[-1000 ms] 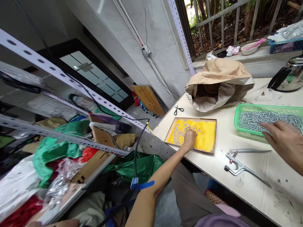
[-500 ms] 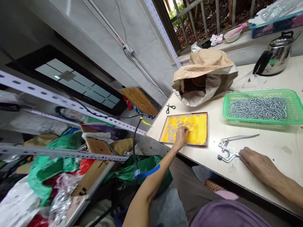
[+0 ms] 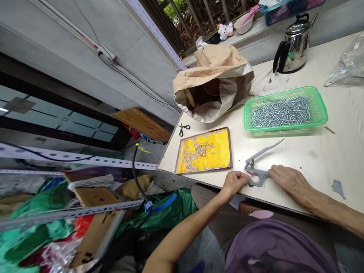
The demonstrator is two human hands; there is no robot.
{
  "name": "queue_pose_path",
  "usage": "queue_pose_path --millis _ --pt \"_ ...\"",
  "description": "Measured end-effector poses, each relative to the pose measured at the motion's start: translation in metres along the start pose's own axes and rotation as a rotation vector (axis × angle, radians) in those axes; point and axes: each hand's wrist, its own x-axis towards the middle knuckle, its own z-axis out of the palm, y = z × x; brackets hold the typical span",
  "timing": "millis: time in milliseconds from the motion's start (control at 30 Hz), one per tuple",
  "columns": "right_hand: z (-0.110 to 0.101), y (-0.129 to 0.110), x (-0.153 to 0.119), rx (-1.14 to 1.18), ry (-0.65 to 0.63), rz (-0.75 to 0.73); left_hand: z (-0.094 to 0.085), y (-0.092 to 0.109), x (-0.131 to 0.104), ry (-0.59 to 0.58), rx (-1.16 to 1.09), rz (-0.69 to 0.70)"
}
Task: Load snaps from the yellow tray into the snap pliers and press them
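Observation:
Hand-held metal pliers (image 3: 260, 181) with a C-shaped jaw, a spring and a raised upper lever lie on the table. My right hand (image 3: 290, 184) is closed around the end of their lower handle. At the jaw, my left hand (image 3: 235, 182) pinches with thumb and forefinger; whatever sits between the fingertips is too small to make out. To the left is a shallow cardboard tray (image 3: 230, 151) with a yellow lining, where small metal pins (image 3: 192, 157) lie scattered, mostly on its left side. Behind the pliers stands a green plastic basket (image 3: 320, 110) holding many similar metal pieces.
An open brown paper bag (image 3: 213, 76) stands behind the tray, with green-handled scissors (image 3: 184, 129) by the table's left edge. At the back are a steel kettle (image 3: 297, 47) and a clear plastic bag (image 3: 348, 62). Shelving with bags and cardboard fills the lower left.
My left hand has left the tray and moved right to the pliers' jaw. The pliers have turned a little in my right hand. The whole view has shifted to the right.

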Motion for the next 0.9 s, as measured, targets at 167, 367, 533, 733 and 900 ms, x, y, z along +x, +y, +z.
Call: queue_pose_path --millis 167,367,533,733,900 --pt "0.008 0.002 -0.003 0.007 0.052 -0.013 0.003 0.001 -0.001 0.011 0.045 0.008" --pt "0.014 0.004 -0.004 0.112 -0.045 0.022 0.002 0.001 0.004 -0.092 0.166 -0.084" --pt "0.009 0.006 -0.002 0.209 -0.294 0.094 0.001 0.004 0.008 -0.189 0.186 -0.186" --pt "0.009 0.036 0.012 0.087 -0.265 0.094 0.005 0.007 0.001 -0.19 0.159 -0.241" --pt "0.012 0.05 0.025 0.036 -0.335 0.032 0.008 0.008 -0.002 -0.172 0.142 -0.235"
